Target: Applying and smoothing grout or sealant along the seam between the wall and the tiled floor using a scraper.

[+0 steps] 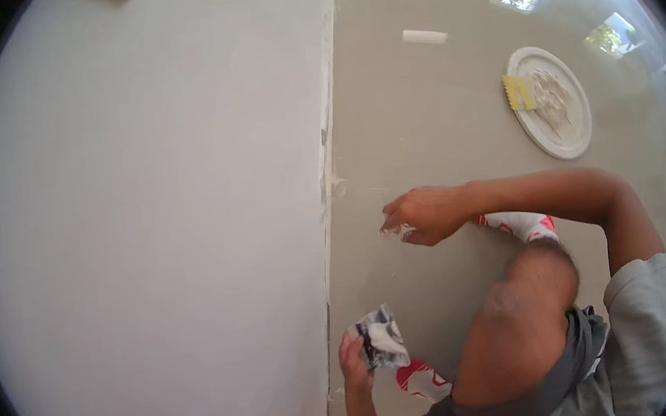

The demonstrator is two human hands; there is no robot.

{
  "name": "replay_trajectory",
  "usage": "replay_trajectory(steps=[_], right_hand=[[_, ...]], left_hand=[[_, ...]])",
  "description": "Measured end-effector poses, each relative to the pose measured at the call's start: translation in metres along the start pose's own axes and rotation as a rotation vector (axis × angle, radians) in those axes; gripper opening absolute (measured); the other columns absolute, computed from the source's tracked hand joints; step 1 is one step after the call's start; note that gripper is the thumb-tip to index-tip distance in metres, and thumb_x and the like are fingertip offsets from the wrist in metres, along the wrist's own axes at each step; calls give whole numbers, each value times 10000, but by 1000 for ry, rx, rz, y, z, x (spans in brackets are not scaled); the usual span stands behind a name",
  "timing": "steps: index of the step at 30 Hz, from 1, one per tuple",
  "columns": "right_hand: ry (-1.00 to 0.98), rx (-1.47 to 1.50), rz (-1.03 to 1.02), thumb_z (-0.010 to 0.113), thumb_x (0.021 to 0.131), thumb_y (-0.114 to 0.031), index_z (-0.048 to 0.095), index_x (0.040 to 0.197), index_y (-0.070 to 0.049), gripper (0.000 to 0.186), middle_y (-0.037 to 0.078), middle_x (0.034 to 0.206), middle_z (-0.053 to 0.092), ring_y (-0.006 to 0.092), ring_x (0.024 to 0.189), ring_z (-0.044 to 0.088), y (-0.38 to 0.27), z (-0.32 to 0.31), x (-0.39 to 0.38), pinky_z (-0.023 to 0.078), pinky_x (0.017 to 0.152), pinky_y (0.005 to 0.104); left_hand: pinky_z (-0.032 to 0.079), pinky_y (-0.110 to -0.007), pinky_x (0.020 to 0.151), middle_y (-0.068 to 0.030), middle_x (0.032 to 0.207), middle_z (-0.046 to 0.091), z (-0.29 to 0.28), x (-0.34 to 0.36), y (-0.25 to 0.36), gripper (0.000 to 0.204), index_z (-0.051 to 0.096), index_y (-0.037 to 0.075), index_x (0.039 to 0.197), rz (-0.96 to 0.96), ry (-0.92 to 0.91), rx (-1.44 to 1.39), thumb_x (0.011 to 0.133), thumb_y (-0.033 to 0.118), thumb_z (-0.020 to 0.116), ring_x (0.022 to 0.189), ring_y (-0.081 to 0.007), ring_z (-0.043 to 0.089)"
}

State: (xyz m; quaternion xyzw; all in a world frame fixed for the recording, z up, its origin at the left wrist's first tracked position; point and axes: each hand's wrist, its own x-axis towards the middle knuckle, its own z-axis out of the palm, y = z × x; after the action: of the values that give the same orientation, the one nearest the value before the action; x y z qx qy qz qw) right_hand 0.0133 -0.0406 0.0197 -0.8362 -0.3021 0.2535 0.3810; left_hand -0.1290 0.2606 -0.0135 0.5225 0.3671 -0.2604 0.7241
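Near the foot of the white wall, my left hand (353, 358) grips a flat, roughly square dark-and-grey piece (383, 338) by its edge. White paste lies thick across its upper face. My right hand (428, 213) reaches in over the floor, bent at the wrist, fingers curled but apart. Whitish smears show at its fingertips, and I make out no tool there. Beside it runs the joint (324, 185) between wall and floor, with rough white filler and darker gaps along it.
Glossy beige tiles make up the floor (421, 119). A white round lid (530, 134) smeared with paste lies at the far right, a yellow notched spreader (520, 92) on its rim. My bent knee (511, 311) and feet in red-and-white socks are close to my hands.
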Motion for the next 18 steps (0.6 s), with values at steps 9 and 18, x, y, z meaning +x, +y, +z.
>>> replay_trajectory(steps=[9,18], right_hand=[[-126,-371,185,525,708,-102,529,1061,-21,363,187,968,551,325,929,522,-41,35,3,422,799,401],[28,-270,413,539,705,-63,468,1147,-20,450,157,786,585,289,758,567,-111,40,-46,444,713,384]], left_hand=[[402,-321,846,-105,1036,518,-23,8,-18,357,394,-27,1135,64,-290,-222,807,114,403,953,-201,520],[412,-358,842,-95,1022,549,-18,13,-20,327,466,11,1080,61,-469,-272,803,168,388,943,-219,537]])
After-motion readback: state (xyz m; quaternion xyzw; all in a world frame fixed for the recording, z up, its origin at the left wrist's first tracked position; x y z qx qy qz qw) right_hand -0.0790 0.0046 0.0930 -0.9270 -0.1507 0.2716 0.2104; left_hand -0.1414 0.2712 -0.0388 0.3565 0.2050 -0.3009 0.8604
